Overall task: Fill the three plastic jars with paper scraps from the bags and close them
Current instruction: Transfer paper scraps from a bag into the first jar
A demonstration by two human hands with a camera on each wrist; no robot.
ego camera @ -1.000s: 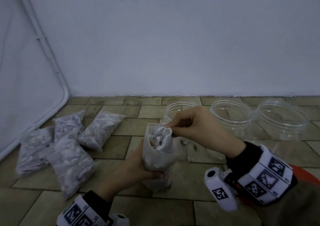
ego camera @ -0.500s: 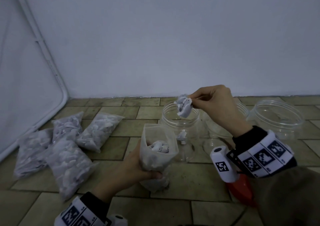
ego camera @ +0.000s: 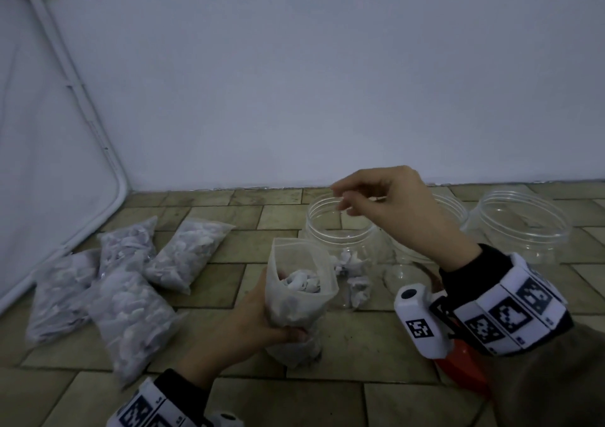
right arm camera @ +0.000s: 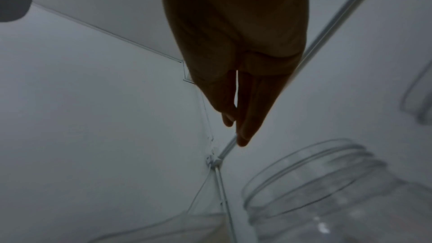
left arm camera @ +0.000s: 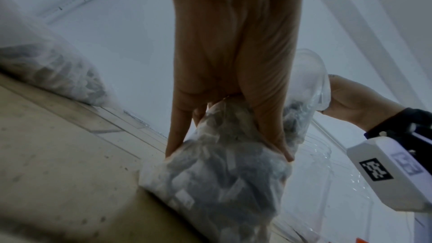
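Below the empty right hand stands a jar.

The left hand grips a bag of paper scraps standing on the tiled floor; another bag lies behind.

No legible text or labels

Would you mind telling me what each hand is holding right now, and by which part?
The left hand grips the open bag of paper scraps around its lower middle. The right hand holds nothing; it hangs over the nearest jar.
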